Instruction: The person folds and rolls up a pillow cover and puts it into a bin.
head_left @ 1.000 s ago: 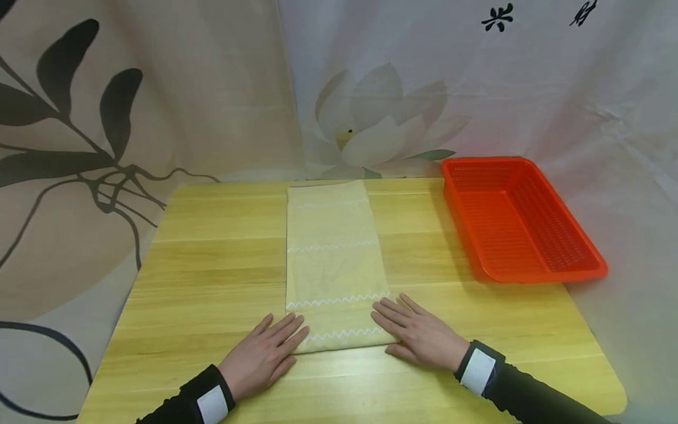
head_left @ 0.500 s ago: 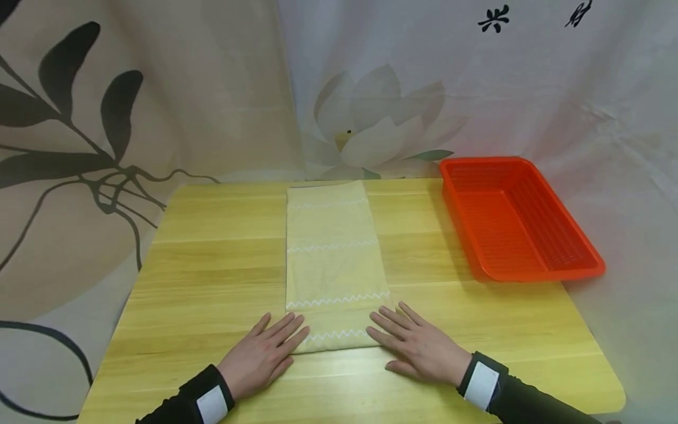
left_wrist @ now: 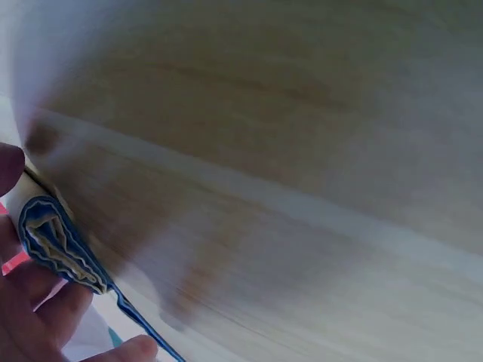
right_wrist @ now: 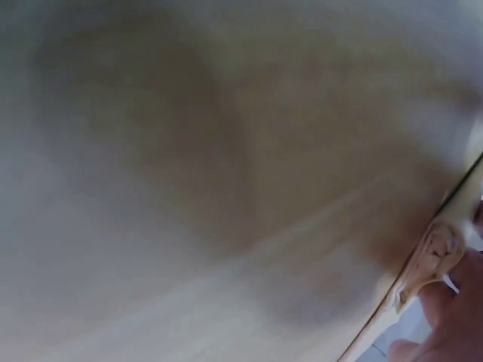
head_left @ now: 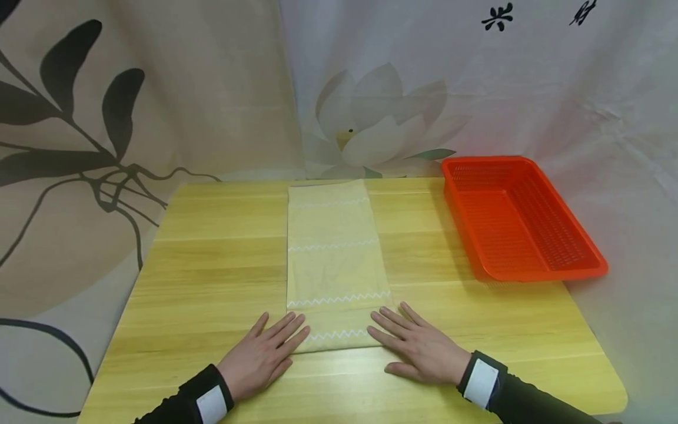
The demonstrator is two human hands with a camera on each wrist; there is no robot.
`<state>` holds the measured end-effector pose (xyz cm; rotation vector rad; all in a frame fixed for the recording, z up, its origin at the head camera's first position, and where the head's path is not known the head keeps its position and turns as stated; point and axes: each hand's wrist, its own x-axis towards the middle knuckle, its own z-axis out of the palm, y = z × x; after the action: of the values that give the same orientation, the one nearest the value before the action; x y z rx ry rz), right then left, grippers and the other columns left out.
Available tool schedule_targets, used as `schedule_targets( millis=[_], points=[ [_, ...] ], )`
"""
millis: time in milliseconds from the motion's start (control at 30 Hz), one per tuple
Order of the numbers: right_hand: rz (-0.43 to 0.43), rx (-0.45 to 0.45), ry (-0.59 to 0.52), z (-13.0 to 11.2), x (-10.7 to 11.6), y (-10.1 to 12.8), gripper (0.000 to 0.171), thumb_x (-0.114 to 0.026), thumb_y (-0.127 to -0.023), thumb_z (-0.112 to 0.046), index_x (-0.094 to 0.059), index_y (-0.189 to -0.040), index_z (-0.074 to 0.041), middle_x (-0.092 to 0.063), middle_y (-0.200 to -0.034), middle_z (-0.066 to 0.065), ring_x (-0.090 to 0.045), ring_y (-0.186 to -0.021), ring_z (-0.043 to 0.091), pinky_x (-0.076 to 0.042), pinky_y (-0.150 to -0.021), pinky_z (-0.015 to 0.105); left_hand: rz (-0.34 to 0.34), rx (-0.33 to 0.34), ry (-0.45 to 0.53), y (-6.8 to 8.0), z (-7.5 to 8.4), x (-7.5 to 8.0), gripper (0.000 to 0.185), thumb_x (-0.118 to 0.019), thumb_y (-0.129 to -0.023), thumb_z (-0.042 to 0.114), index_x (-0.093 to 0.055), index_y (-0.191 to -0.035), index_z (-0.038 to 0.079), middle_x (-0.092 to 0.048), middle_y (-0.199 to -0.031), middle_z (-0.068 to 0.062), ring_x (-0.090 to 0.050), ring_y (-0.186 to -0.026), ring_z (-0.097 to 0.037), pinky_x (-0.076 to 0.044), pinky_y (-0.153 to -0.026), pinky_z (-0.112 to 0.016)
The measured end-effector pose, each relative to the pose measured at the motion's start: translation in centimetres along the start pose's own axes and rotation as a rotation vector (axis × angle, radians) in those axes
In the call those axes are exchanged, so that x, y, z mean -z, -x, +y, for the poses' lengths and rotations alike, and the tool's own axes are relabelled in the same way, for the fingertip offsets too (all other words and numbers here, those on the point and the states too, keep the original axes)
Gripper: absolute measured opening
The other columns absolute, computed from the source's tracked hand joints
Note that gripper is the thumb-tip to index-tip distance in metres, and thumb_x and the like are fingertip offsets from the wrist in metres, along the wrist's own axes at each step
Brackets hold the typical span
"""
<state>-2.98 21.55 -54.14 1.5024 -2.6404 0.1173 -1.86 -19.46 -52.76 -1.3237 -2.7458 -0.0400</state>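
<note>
A pale yellow cloth (head_left: 336, 268) with white zigzag lines lies as a long strip on the wooden table. Its near end is rolled up: in the left wrist view the roll's end (left_wrist: 56, 245) shows blue and cream layers, and in the right wrist view the other end of the roll (right_wrist: 438, 253) appears cream. My left hand (head_left: 259, 358) rests with straight fingers on the near left corner. On the near right corner my right hand (head_left: 421, 346) lies with spread, straight fingers, thumb on the table. Neither hand curls round the cloth in the head view.
An orange plastic basket (head_left: 516, 221) stands at the back right of the table, overhanging its right edge. The wooden table (head_left: 222, 253) ends against a printed curtain (head_left: 222, 88) behind.
My right hand has slid slightly down and inward along the cloth's near right corner, then stayed. The left hand and the cloth look unmoved.
</note>
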Motion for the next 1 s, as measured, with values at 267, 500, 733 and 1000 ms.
schedule_targets(
  millis=[267,500,733,1000],
  points=[
    [0.034,0.002,0.003,0.7,0.5,-0.7,0.066,-0.067,-0.104,-0.048,-0.053,-0.159,-0.015,-0.050,-0.164,0.008,-0.048,-0.151,0.028,-0.029,-0.124,0.062,0.115,-0.017,-0.017,-0.4,-0.1,0.3,0.061,-0.081,-0.093,0.033,-0.064,-0.147,0.011,-0.063,-0.150,-0.012,-0.061,-0.138,-0.030,-0.048,-0.113,-0.059],
    [0.172,0.034,0.026,1.4,0.7,-0.4,0.064,-0.088,-0.087,-0.031,-0.068,-0.144,-0.011,-0.065,-0.149,0.010,-0.062,-0.136,0.029,-0.039,-0.119,0.063,0.253,-0.069,-0.080,-0.8,0.2,0.8,0.041,-0.090,-0.085,0.026,-0.073,-0.120,0.011,-0.073,-0.115,-0.005,-0.071,-0.110,-0.025,-0.059,-0.098,-0.047],
    [0.194,0.055,0.018,2.0,0.3,-0.1,0.065,-0.091,-0.082,-0.023,-0.070,-0.141,-0.009,-0.068,-0.144,0.009,-0.067,-0.132,0.025,-0.045,-0.115,0.062,0.253,-0.068,-0.043,-0.9,0.0,0.7,0.032,-0.088,-0.085,0.018,-0.074,-0.113,0.011,-0.074,-0.108,-0.003,-0.073,-0.100,-0.022,-0.061,-0.091,-0.041],
    [0.236,0.055,-0.026,2.1,0.7,-0.5,0.060,-0.093,-0.078,-0.017,-0.074,-0.135,-0.009,-0.074,-0.136,0.006,-0.072,-0.123,0.022,-0.051,-0.109,0.061,0.276,-0.047,0.037,-0.9,-0.3,0.4,0.037,-0.091,-0.080,0.016,-0.077,-0.114,0.010,-0.076,-0.108,-0.003,-0.076,-0.097,-0.021,-0.062,-0.088,-0.040]
  ],
)
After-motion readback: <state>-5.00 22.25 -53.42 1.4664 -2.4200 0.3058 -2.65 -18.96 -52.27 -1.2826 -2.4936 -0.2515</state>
